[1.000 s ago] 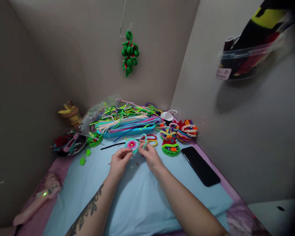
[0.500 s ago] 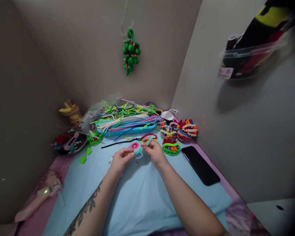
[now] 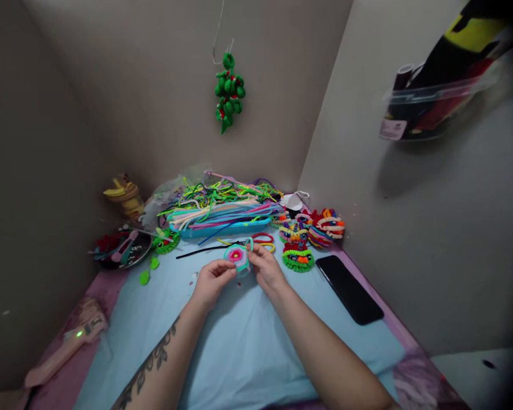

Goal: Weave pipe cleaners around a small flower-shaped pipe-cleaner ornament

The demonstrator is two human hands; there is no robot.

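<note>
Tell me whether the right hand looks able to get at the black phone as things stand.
Probably yes: only blue cloth shows between the right hand and the black phone to its right. It would likely first have to release its grip on the turquoise strand by the coiled piece.

Striped disc (image 3: 236, 256) has shifted a bit to the R vs 1 s ago, & L hand (image 3: 214, 280) went w/ it. Teal strip (image 3: 251, 242) showed as a wide loop then, slanted out ½ s ago; now a small, approx upright bit by the R hand (image 3: 268, 270) fingertips. R hand, farther out ½ s ago, is back in nearer the disc. More of the black strip (image 3: 205, 249) shows now, prev. part-hidden behind the disc.
</note>
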